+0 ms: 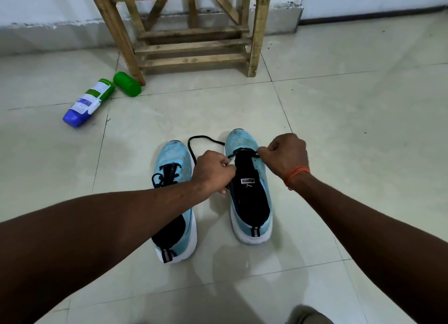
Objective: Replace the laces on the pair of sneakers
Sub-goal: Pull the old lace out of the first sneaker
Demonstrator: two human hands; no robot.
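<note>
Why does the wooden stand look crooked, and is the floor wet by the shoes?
Head view: the wide-angle lens bows the tile joints and tilts the wooden stand. Head view: the pale sheen on the floor around the sneakers looks like soft light off glossy tiles, not clearly water. Head view: the left hand and right hand pinching the lace are sharp.

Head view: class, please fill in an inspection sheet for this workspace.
Surface: pale tiled floor, glossy.
Job's things: left sneaker laced; right sneaker has the dark lace only through its toe-end eyelets.
Clutter: bottle lying on its side, green cap beside it.
Hands: left hand and right hand each pinch the dark lace.
Cables: nothing seen.
Surroundings: wooden rack, white wall.
</note>
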